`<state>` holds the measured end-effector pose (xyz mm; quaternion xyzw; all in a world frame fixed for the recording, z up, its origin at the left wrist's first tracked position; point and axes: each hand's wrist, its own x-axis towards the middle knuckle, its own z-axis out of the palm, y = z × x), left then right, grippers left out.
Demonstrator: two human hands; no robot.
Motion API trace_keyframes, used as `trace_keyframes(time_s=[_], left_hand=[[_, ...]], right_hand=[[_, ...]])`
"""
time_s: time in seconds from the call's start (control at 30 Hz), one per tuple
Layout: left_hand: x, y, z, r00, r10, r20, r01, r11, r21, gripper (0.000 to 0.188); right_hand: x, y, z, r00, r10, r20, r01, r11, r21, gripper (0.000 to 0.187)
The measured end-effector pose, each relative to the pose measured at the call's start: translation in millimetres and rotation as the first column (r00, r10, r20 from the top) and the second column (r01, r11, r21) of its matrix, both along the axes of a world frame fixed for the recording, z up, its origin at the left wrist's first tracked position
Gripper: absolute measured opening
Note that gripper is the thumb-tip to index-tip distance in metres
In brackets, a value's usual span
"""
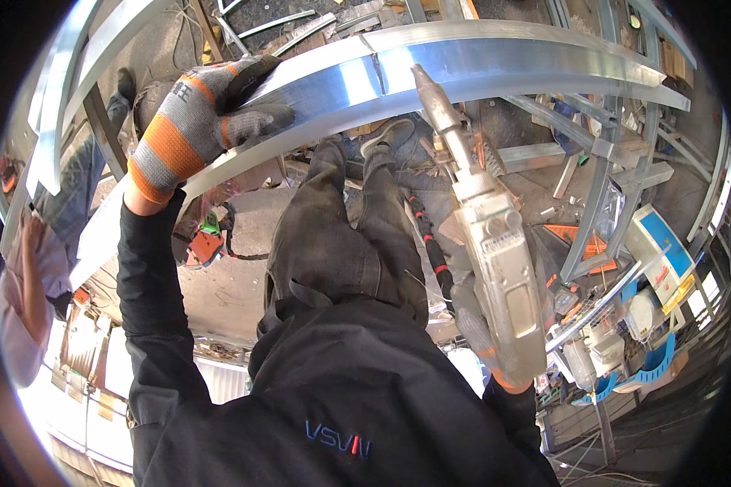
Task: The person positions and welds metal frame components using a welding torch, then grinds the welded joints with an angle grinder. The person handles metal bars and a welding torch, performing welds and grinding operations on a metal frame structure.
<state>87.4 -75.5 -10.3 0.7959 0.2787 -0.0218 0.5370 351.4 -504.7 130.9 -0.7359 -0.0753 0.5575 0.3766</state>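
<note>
A shiny curved metal beam (325,81) arcs across the upper part of the head view, with a thin seam running across it left of centre. My left hand (191,126), in a grey and orange knit glove, grips the beam left of the seam, fingers over the top and thumb along its front face. In my gloved right hand (468,321) is a handheld welding gun (495,243), whose metal body hides most of the fingers. The gun's nozzle tip (419,73) points up in front of the beam, just right of the seam; whether it touches the metal I cannot tell.
Metal frame bars (597,195) stand at the right, near a white and blue box (662,247) and blue bins (656,361). Another person's arm (32,280) shows at the left edge. Metal offcuts (304,32) and an orange tool (207,243) lie on the floor.
</note>
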Motion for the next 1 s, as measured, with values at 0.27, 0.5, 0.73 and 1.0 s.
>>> trace_keyframes(time_s=[0.27, 0.5, 0.73, 1.0], left_hand=[[-1.2, -0.4, -0.6, 0.998, -0.012, -0.056, 0.015, 0.999, 0.051, 0.072], [1.8, -0.7, 5.0, 0.995, -0.029, -0.096, 0.033, 0.999, 0.040, 0.077], [4.6, -2.4, 9.5, 0.989, 0.023, -0.147, -0.026, 0.999, -0.019, 0.081], [-2.4, -0.7, -1.9, 0.990, -0.001, -0.142, 0.009, 0.999, 0.054, 0.079]], right_hand=[[-7.6, 19.6, -18.1, 0.998, 0.070, 0.001, -0.070, 0.998, 0.004, 0.067], [-9.5, 29.1, -22.1, 0.996, 0.092, 0.009, -0.092, 0.996, 0.005, 0.067], [-10.4, 32.5, -22.3, 0.994, 0.112, 0.015, -0.112, 0.994, 0.004, 0.067], [-14.3, 39.7, -28.5, 0.991, 0.132, 0.019, -0.132, 0.991, 0.007, 0.067]])
